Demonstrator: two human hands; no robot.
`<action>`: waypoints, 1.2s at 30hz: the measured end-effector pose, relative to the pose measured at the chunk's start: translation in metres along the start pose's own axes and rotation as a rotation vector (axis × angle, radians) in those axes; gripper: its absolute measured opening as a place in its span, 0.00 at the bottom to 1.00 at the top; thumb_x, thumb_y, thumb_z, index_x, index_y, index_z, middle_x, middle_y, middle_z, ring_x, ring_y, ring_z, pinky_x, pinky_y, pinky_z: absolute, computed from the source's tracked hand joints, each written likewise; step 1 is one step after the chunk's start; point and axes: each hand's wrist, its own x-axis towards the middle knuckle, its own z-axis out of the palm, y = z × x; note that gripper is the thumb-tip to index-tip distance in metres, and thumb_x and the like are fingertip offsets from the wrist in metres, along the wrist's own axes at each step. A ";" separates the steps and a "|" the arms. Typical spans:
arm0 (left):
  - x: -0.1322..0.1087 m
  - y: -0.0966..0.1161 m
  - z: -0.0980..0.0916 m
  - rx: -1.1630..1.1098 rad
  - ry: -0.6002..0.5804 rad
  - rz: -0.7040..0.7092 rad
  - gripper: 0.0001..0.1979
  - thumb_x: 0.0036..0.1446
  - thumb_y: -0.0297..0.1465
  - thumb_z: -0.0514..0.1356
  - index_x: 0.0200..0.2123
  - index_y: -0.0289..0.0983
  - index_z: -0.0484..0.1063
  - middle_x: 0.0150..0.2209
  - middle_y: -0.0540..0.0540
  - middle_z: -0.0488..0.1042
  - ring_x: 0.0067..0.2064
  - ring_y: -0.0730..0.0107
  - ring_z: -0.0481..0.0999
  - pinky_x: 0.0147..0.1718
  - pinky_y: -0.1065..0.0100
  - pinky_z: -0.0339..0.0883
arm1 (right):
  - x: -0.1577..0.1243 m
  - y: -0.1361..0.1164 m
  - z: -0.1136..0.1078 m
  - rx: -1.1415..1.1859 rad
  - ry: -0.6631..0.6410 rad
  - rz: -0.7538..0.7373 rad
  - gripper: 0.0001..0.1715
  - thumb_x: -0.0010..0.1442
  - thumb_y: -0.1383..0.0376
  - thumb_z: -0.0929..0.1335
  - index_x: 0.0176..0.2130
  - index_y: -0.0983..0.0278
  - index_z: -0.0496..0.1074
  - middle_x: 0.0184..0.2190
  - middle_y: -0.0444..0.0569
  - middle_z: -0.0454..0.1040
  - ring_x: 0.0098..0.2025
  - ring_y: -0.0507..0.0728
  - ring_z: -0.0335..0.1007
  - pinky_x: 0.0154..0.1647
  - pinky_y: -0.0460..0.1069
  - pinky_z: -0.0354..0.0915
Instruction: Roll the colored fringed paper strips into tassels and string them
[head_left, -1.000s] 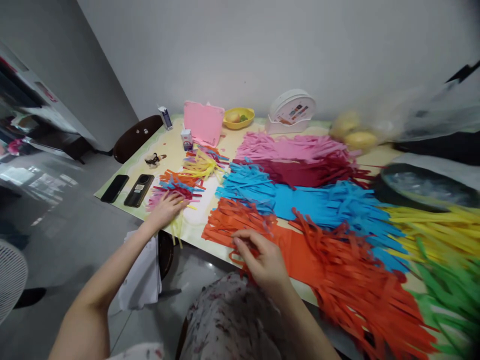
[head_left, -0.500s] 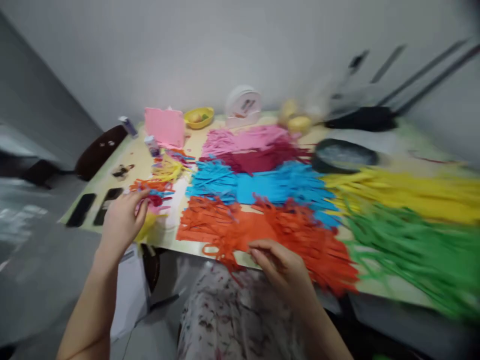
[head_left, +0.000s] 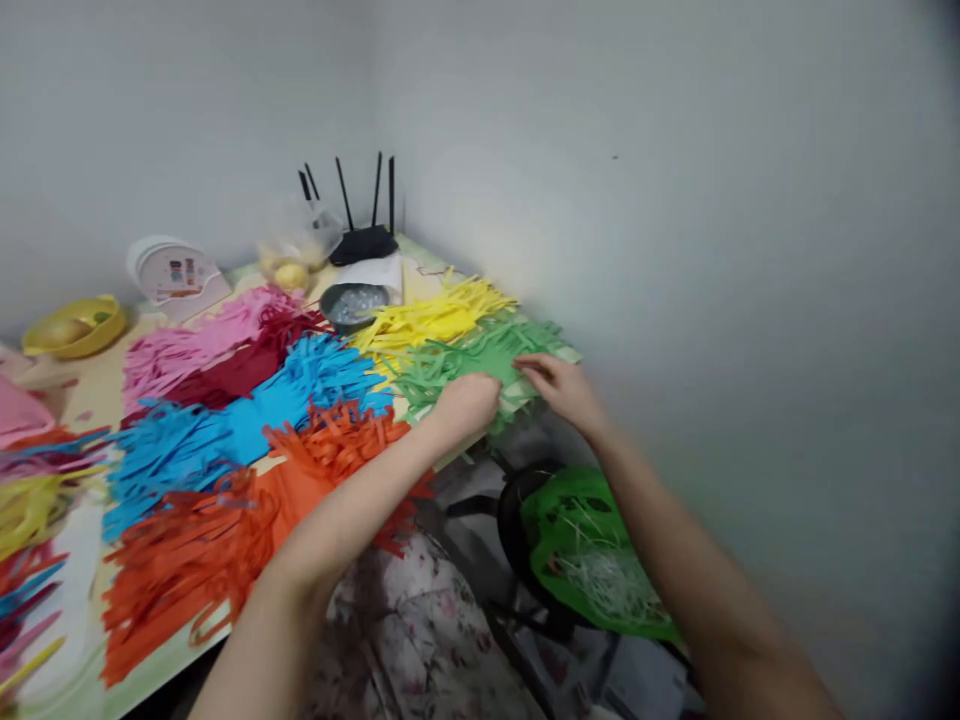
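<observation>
My left hand [head_left: 471,402] is closed in a fist at the near edge of the green fringed paper [head_left: 491,350]. What it holds, if anything, is hidden. My right hand [head_left: 559,388] is beside it, at the right of the same sheet, with bent fingers partly apart and their tips over the green. Behind the green lies yellow fringed paper [head_left: 431,322]. To the left are blue fringed paper [head_left: 251,425] and orange fringed paper [head_left: 289,492], the orange partly behind my left forearm. Farther back are dark red paper [head_left: 225,378] and pink fringed paper [head_left: 199,340].
A dark bowl [head_left: 352,306] stands near a black router [head_left: 364,244] with upright antennas. Toward the back left are a yellow dish [head_left: 75,328] and a white holder [head_left: 180,275]. Below the table edge, a green bag [head_left: 577,540] with pale shreds rests on a dark seat. A wall rises at the right.
The view has swung right. My left hand has left the small coloured strips and my right hand the orange paper; both are now at the green paper.
</observation>
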 end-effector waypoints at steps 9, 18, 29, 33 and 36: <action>0.049 -0.016 0.058 0.096 0.036 -0.065 0.22 0.63 0.35 0.57 0.55 0.27 0.68 0.60 0.28 0.66 0.60 0.48 0.65 0.55 0.54 0.62 | 0.034 0.041 0.016 -0.254 -0.328 -0.201 0.31 0.52 0.78 0.65 0.56 0.71 0.71 0.56 0.62 0.73 0.59 0.64 0.69 0.60 0.57 0.63; 0.058 -0.024 0.047 0.069 -0.022 -0.046 0.16 0.63 0.33 0.55 0.46 0.29 0.74 0.52 0.34 0.73 0.55 0.55 0.71 0.55 0.60 0.63 | 0.043 0.050 -0.005 -0.425 -0.412 -0.336 0.16 0.65 0.71 0.62 0.45 0.67 0.77 0.47 0.60 0.77 0.50 0.63 0.72 0.53 0.55 0.64; 0.066 -0.021 0.035 -0.078 0.003 -0.251 0.23 0.61 0.45 0.57 0.49 0.32 0.72 0.44 0.35 0.79 0.48 0.53 0.78 0.44 0.62 0.69 | 0.078 0.035 -0.008 -0.480 -0.477 -0.378 0.08 0.58 0.73 0.67 0.32 0.67 0.77 0.38 0.57 0.76 0.43 0.61 0.69 0.45 0.52 0.62; 0.076 -0.015 0.036 -0.115 0.043 -0.360 0.15 0.61 0.32 0.55 0.48 0.33 0.72 0.43 0.35 0.79 0.47 0.55 0.79 0.44 0.63 0.69 | 0.083 0.029 -0.013 -0.458 -0.474 -0.346 0.06 0.54 0.74 0.69 0.33 0.67 0.77 0.39 0.56 0.76 0.44 0.62 0.70 0.46 0.52 0.62; 0.085 -0.014 0.033 -0.163 0.091 -0.406 0.12 0.60 0.27 0.54 0.45 0.34 0.73 0.42 0.35 0.79 0.46 0.56 0.79 0.43 0.64 0.68 | 0.074 0.020 -0.022 -0.427 -0.420 -0.303 0.09 0.55 0.72 0.69 0.38 0.67 0.77 0.43 0.57 0.77 0.48 0.63 0.70 0.51 0.53 0.62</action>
